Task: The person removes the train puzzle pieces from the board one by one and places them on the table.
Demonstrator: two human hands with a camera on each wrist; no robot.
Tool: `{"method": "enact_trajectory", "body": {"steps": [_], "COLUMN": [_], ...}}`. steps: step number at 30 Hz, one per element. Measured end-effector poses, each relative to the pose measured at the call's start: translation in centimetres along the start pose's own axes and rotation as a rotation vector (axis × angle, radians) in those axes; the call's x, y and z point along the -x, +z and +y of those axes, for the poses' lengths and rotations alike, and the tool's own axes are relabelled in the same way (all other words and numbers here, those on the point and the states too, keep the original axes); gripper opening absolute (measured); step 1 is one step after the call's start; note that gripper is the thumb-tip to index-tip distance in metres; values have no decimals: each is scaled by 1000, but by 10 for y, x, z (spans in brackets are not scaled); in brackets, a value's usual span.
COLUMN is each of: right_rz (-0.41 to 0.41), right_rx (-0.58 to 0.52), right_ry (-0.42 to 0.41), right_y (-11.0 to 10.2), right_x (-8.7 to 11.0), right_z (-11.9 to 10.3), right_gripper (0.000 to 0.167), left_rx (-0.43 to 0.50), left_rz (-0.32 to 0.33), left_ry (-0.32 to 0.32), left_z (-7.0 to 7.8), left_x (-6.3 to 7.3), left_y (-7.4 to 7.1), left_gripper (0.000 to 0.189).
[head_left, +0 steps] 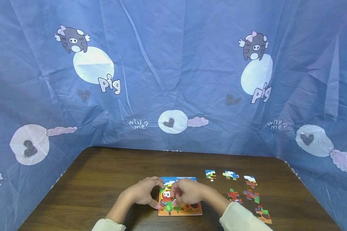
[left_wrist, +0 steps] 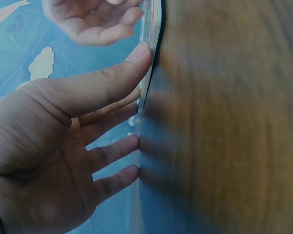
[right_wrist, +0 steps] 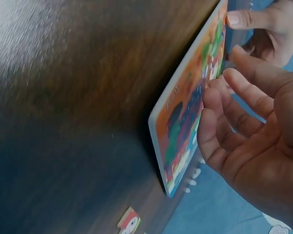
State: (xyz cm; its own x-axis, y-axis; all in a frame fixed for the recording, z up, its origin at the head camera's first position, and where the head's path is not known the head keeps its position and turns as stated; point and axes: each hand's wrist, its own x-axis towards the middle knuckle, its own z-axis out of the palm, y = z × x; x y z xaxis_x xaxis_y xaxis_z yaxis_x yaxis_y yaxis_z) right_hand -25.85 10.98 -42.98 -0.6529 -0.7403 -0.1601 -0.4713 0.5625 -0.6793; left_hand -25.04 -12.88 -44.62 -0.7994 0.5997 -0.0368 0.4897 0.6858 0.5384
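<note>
A colourful picture puzzle board (head_left: 191, 210) lies flat on the table, showing a red cartoon face with big eyes and a green tree. My left hand (head_left: 144, 192) is at its left side, the thumb touching the board's edge and the other fingers spread, some with tips on the table in the left wrist view. Over the middle of the board is my right hand (head_left: 188, 191), its fingers loosely bent and the fingertips right at the picture. In the right wrist view the right thumb (right_wrist: 259, 68) and forefinger stand slightly apart, with no piece visible between them.
Several loose jigsaw pieces lie right of the board, among them a blue-topped one (head_left: 210, 174), a red and green one (head_left: 234, 195) and an orange one (head_left: 263, 214). Behind the brown wooden table (head_left: 118, 163) hangs a blue printed cloth (head_left: 167, 48).
</note>
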Motion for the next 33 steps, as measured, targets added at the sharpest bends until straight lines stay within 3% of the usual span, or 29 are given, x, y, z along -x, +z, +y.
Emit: {"method": "enact_trajectory", "body": {"steps": [5,12,20,33], "right_rz": [27,34,37,46], "right_rx": [100,159,78,100], "right_ry": [-9,49,95,91], "right_y": [10,18,19,20], "right_x": [-7,-13,-14,-16], "right_z": [-3,-7,-8,-9], "right_gripper": [23,34,35,41], "left_rx": [-17,-12,-12,-26], "left_rz": [12,4,0,13], "left_ry": [28,22,9,24], "left_z": [-1,-1,0,1], "left_x": [1,1,0,0], "left_y": [0,-1,-1,0], "left_gripper": [64,61,61,60]}}
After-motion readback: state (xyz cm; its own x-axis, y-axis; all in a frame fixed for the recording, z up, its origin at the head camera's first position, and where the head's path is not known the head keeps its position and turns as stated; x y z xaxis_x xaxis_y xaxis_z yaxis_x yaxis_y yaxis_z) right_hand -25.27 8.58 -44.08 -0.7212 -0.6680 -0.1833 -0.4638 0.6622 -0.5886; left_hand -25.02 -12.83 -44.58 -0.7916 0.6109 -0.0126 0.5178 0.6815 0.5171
